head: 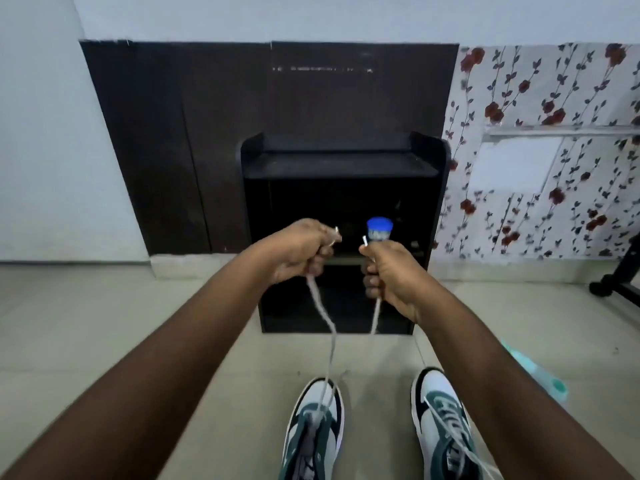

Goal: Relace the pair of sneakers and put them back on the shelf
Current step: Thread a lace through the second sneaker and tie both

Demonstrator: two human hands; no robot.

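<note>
- Because both ends must come out even, the left hand [299, 249] and right hand [389, 268] each grip one end of the lace [330, 344], fingers curled, pulled taut.
- The lace runs down to the left sneaker [313, 431] at 6 o'clock; the right sneaker [441, 420], at 5 o'clock, looks laced.
- The shelf [341, 168] waits at 12 o'clock.

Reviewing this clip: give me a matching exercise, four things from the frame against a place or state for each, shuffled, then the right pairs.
Things:
1. left sneaker
2. right sneaker
3. blue-capped jar
4. black shelf unit

Places or states:
A. stands against the dark wall panel
B. sits inside the shelf, behind the hands
C. its lace ends are pulled up, one in the left hand, one in the right hand
D. on the floor, lace lying loose across it

Pairs: 1-C, 2-D, 3-B, 4-A
</note>
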